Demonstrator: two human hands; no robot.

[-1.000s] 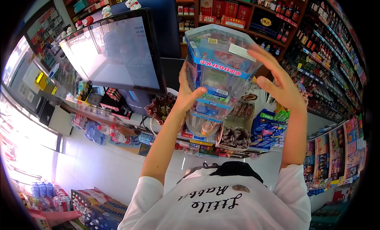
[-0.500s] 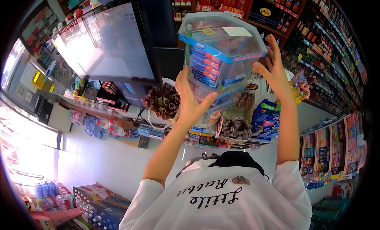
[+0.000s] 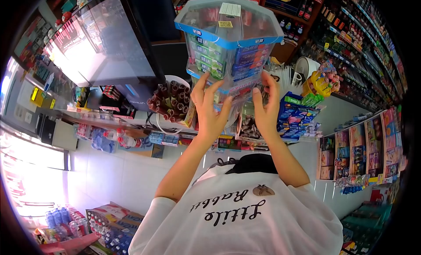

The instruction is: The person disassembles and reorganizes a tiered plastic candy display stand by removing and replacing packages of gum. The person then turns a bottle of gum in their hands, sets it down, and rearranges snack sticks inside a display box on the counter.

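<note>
A clear eight-sided gum display stand (image 3: 245,33) with blue rims rises before me, tilted in the view. Green and blue gum packs (image 3: 209,57) fill its upper tier. My left hand (image 3: 210,108) holds the lower left side of the stand, fingertips against the plastic and thumb to the front. On the lower right side, my right hand (image 3: 267,103) grips it with bent fingers. The bottom of the stand is partly hidden behind both hands.
Left of the stand are a tub of brown wrapped sticks (image 3: 173,101) and a large monitor (image 3: 105,44). Blue snack packs (image 3: 296,116) and a yellow candy holder (image 3: 320,84) stand to the right. Bottle shelves (image 3: 359,48) line the right wall.
The stand has turned, bringing green packs to the front left. My right hand has come down from beside the top rim to the lower right side.
</note>
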